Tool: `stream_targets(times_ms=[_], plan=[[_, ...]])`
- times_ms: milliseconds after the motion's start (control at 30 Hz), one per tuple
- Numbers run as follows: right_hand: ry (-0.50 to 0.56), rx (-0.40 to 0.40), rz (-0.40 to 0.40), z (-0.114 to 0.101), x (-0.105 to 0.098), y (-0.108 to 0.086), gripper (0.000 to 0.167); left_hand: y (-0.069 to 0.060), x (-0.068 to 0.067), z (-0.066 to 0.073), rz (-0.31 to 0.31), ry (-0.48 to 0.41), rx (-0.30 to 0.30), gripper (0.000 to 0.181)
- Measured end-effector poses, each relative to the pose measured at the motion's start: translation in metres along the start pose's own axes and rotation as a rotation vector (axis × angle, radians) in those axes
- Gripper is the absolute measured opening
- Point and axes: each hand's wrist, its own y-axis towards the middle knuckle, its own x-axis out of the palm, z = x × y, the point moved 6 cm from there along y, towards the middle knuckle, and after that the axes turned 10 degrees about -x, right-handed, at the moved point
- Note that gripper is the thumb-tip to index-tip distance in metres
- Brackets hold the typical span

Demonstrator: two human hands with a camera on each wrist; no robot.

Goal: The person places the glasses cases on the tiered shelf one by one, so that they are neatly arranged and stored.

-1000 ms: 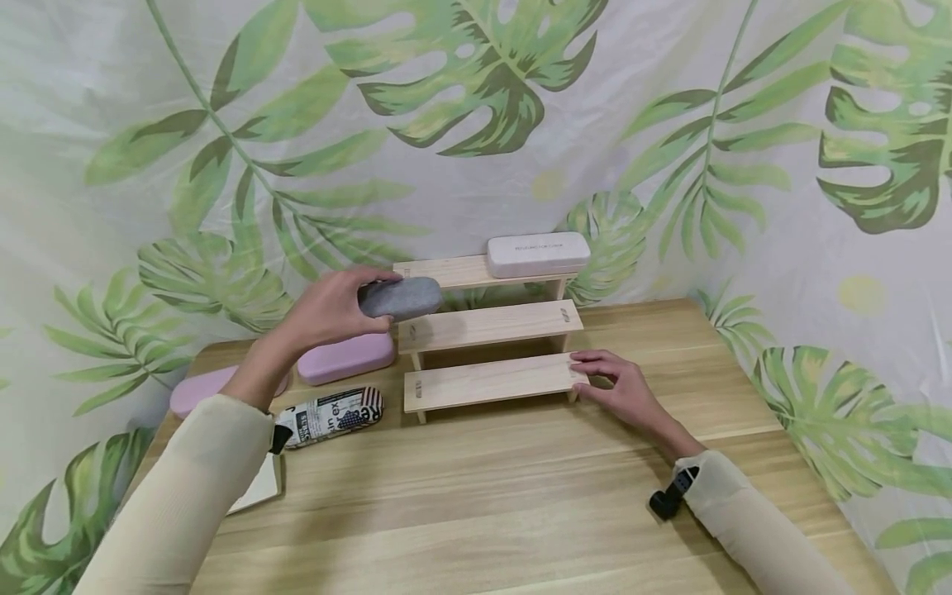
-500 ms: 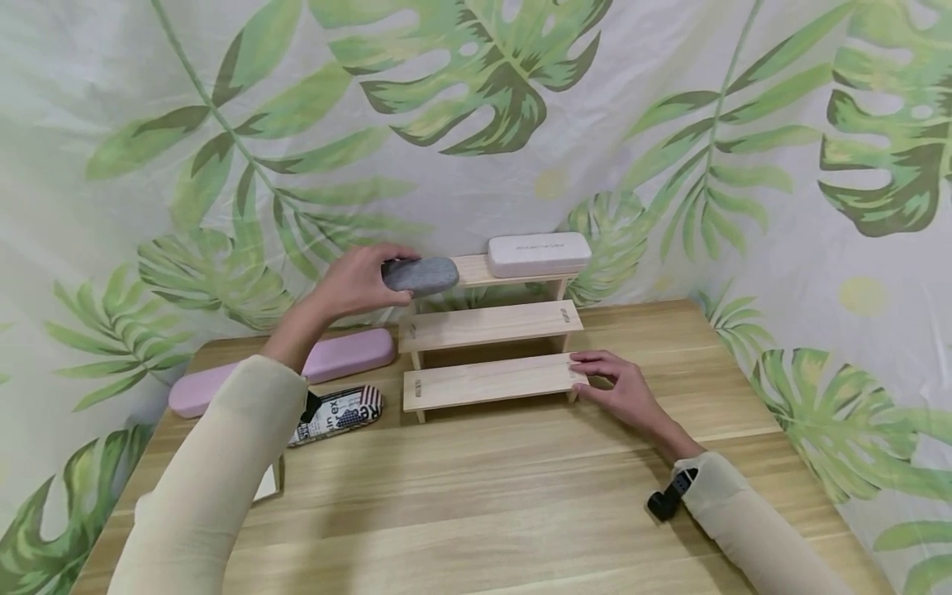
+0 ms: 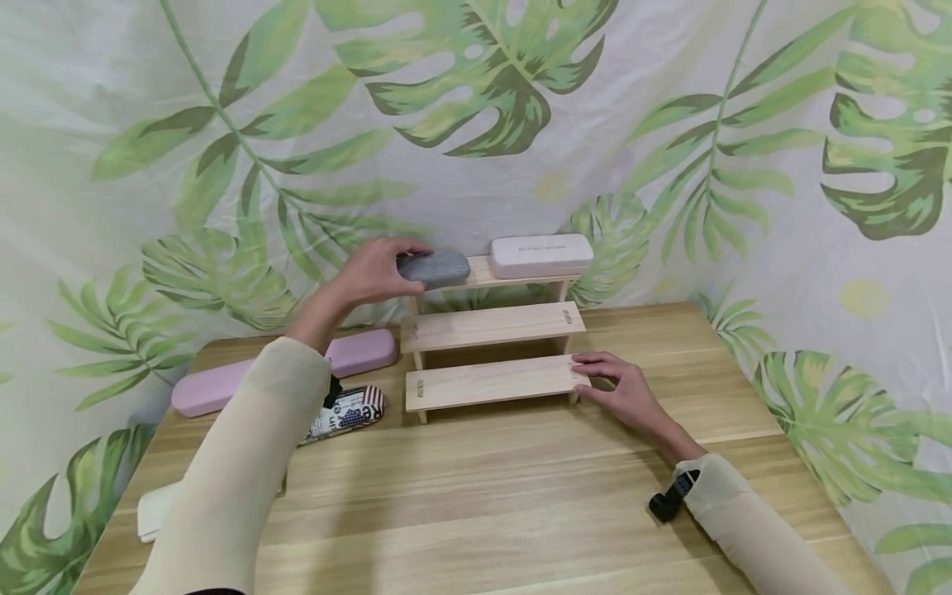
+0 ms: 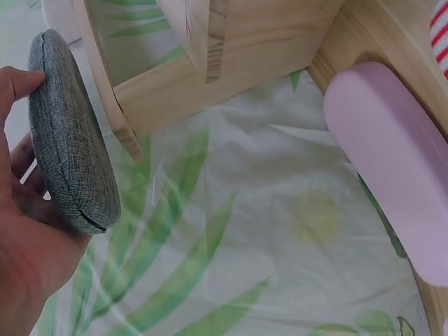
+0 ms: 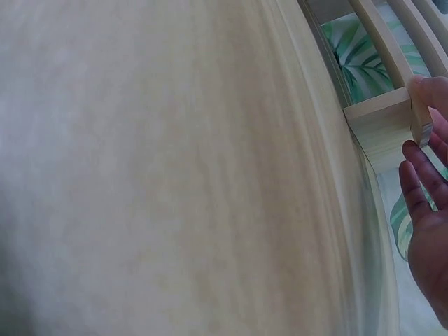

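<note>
My left hand (image 3: 378,271) grips a grey fabric glasses case (image 3: 439,268) at the left end of the top tier of a three-tier wooden stand (image 3: 491,326). Fingers and thumb hold the case from its left side in the left wrist view, where the grey case (image 4: 73,140) appears beside the stand's end; whether it touches the board I cannot tell. On the right end of the top tier lies a white glasses case (image 3: 541,255) with small print. My right hand (image 3: 621,392) pinches the right end of the lowest board, thumb and fingers about its edge (image 5: 422,126).
Left of the stand lie two pink glasses cases (image 3: 362,352) (image 3: 211,388) and a newspaper-print case (image 3: 345,415), partly behind my left forearm. A white object (image 3: 159,511) shows beyond the sleeve. A leaf-patterned cloth (image 3: 476,107) hangs behind the wooden table (image 3: 476,504).
My left hand has carried the grey glasses case right and up, from beside the stand to the top tier's left end. The right hand has stayed on the lowest board.
</note>
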Motion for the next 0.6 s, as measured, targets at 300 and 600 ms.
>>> stream_targets(times_ms=[300,600], plan=[[-0.011,0.011,0.009,0.007,0.003,-0.003,0.034,0.012,0.011,0.004,-0.033,-0.031,0.017,0.061],[-0.02,-0.001,0.01,0.004,0.002,-0.001,0.033,0.023,0.015,0.005,-0.053,-0.027,-0.02,0.059]])
